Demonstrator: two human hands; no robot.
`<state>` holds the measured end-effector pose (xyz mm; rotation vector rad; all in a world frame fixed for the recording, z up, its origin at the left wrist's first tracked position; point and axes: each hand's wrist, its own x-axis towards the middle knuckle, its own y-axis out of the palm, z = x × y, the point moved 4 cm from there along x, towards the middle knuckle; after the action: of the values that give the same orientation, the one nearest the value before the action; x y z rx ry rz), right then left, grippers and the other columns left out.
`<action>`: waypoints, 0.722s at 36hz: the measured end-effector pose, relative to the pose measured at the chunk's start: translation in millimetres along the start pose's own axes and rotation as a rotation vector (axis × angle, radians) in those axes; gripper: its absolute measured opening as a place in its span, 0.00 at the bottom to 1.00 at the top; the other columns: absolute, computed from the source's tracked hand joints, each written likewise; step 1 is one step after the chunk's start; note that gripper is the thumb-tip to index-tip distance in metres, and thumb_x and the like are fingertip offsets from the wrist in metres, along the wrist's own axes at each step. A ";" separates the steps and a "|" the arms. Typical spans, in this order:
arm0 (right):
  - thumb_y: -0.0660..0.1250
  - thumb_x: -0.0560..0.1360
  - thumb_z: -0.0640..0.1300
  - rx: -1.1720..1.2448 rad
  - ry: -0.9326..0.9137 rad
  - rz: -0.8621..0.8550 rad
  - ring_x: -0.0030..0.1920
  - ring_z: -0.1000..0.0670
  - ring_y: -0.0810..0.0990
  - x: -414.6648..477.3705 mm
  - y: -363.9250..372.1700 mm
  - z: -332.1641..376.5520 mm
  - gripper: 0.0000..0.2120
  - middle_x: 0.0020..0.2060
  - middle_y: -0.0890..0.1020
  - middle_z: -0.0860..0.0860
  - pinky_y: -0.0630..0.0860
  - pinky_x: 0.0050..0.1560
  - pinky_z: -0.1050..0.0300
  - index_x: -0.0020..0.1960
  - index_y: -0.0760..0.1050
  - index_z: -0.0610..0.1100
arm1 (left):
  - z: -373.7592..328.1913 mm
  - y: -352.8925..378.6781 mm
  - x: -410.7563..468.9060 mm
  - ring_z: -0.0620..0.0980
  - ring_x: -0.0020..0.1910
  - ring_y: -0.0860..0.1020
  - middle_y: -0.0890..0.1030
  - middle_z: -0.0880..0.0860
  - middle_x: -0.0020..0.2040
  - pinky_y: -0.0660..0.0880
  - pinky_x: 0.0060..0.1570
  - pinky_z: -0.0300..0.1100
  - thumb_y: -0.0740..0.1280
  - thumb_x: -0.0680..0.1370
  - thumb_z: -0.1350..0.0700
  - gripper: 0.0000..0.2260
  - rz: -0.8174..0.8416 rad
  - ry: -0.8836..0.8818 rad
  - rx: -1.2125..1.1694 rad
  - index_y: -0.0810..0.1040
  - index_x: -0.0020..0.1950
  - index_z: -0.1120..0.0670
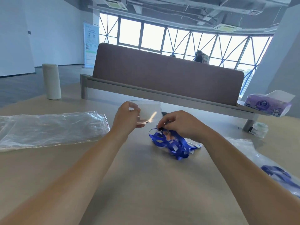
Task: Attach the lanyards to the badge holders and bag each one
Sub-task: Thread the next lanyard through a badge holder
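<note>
Above the table (pixel 146 184), the left hand (pixel 128 117) pinched the clear badge holder (pixel 146 111) just left of the right hand (pixel 180 124), which apparently gripped the blue lanyard (pixel 172 143) clip.

The clear plastic badge holder (pixel 146 111) is glinting glossily. The blue ribbon lanyards (pixel 172 143) are looking smooth, and the left-hand plastic bags (pixel 48 127) are shining, crinkled.

One badge holder (pixel 149 109), one lanyard bundle (pixel 172 143), one tissue box (pixel 267 105).
</note>
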<state>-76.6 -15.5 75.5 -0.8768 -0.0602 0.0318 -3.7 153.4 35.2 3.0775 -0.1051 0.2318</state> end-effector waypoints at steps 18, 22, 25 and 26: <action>0.71 0.73 0.44 -0.190 -0.102 -0.049 0.32 0.59 0.81 59.6 29.2 12.7 0.04 0.36 0.85 0.55 0.70 0.34 0.68 0.47 0.83 0.50 | 7.9 -33.2 24.9 0.56 0.37 0.86 0.81 0.60 0.53 0.83 0.36 0.46 0.60 0.80 0.62 0.05 -0.035 0.027 0.044 0.74 0.52 0.55; 0.72 0.74 0.47 -0.176 -0.147 -0.091 0.33 0.57 0.78 67.3 31.7 20.6 0.02 0.32 0.80 0.58 0.67 0.33 0.64 0.43 0.82 0.52 | 8.4 -42.9 29.2 0.54 0.36 0.86 0.82 0.57 0.53 0.83 0.36 0.45 0.60 0.81 0.62 0.06 -0.088 0.028 0.038 0.74 0.56 0.56; 0.72 0.74 0.49 -0.205 -0.163 -0.086 0.38 0.56 0.77 72.0 34.2 25.1 0.02 0.36 0.81 0.57 0.68 0.35 0.63 0.42 0.82 0.53 | 6.8 -48.0 32.0 0.53 0.34 0.86 0.80 0.56 0.53 0.83 0.35 0.43 0.60 0.81 0.61 0.06 -0.117 0.037 0.052 0.74 0.56 0.55; 0.72 0.74 0.49 -0.219 -0.174 -0.088 0.40 0.55 0.77 73.0 34.8 26.9 0.02 0.39 0.81 0.57 0.68 0.36 0.63 0.42 0.83 0.53 | 6.3 -48.9 32.5 0.52 0.34 0.85 0.80 0.56 0.53 0.82 0.34 0.42 0.60 0.81 0.62 0.06 -0.122 0.042 0.051 0.73 0.57 0.55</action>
<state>-5.6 31.2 68.8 -1.0883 -0.2690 0.0198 32.8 199.7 31.6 3.1131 0.0920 0.2975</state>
